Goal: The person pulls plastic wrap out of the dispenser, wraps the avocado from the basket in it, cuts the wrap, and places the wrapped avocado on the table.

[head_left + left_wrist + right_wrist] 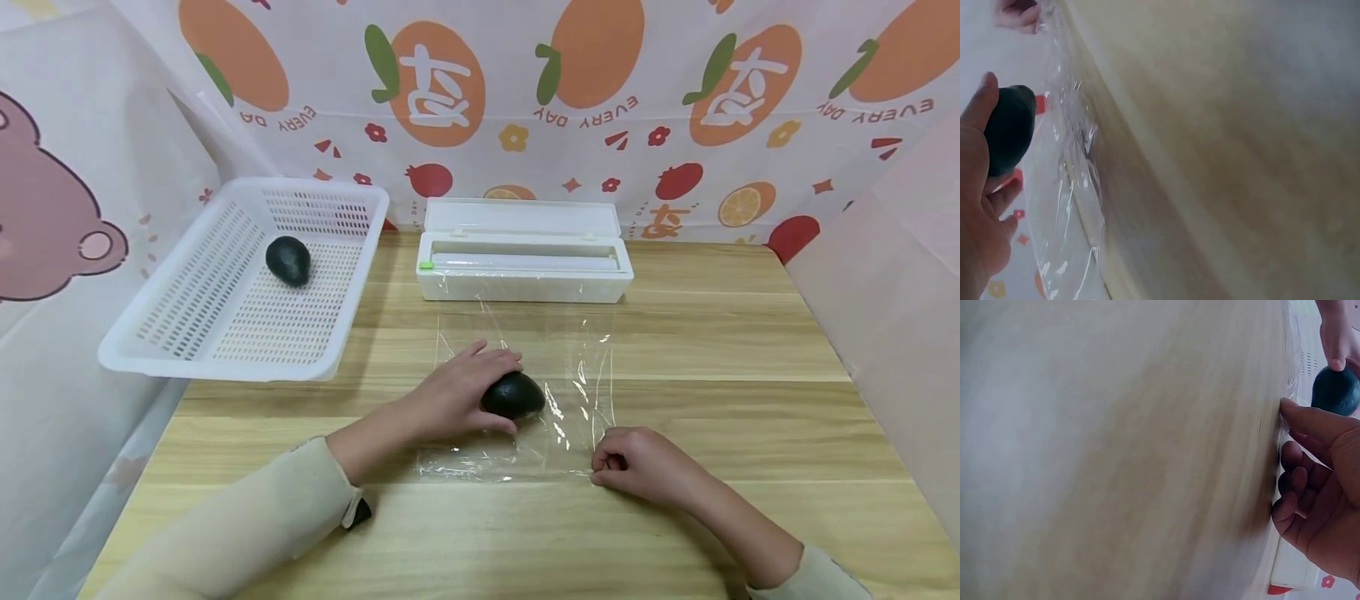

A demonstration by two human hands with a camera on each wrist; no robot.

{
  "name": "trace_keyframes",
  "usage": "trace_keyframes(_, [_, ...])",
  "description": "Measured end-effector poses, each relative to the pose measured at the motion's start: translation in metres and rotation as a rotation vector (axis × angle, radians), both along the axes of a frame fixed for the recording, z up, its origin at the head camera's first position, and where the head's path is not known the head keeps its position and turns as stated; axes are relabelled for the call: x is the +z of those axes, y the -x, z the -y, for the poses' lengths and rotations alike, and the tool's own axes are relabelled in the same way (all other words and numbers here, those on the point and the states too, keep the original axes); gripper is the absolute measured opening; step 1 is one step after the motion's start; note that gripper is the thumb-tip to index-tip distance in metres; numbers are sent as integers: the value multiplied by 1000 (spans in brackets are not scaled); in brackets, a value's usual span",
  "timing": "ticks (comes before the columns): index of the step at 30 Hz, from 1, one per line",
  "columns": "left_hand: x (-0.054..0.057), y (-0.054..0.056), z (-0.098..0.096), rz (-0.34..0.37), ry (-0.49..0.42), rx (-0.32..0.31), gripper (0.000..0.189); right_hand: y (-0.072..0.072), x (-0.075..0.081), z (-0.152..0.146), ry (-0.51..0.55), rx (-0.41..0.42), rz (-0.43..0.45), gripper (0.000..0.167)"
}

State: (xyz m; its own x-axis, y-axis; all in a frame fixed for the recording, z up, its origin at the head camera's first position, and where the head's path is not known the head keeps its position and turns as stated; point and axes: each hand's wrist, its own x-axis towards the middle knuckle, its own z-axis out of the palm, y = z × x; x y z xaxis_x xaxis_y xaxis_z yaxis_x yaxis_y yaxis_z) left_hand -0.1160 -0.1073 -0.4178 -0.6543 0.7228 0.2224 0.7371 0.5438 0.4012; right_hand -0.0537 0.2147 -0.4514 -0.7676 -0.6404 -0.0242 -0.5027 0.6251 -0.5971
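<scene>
My left hand (467, 389) grips a dark green avocado (516, 395) over a sheet of cling film (573, 350) spread on the table. In the left wrist view the fingers and thumb lie around the avocado (1010, 131). At the near right corner of the film, my right hand (643, 465) pinches its edge between thumb and forefinger. The right wrist view shows that hand (1322, 481) low at the table top, its other fingers curled. From the white dispenser box (525, 287), with its lid up, the film runs toward me.
A white perforated basket (217, 367) stands at the left with another avocado (288, 261) inside. Behind the wooden table (720, 333) hangs a fruit-printed cloth (517, 83); more cloth stands along both sides. The dispenser box sits near the table's back edge.
</scene>
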Motion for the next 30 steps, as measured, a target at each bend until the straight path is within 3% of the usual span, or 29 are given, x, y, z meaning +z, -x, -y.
trace_keyframes(7, [-4,-3,-10,39,115,-29,82,0,0,0,-10,-2,9,17])
trace_keyframes(24, [-5,-6,-14,75,156,15,82,1,4,0,-18,16,11,13])
trace_keyframes(30, [-3,-10,-19,109,161,1,82,0,4,0,-18,8,7,12])
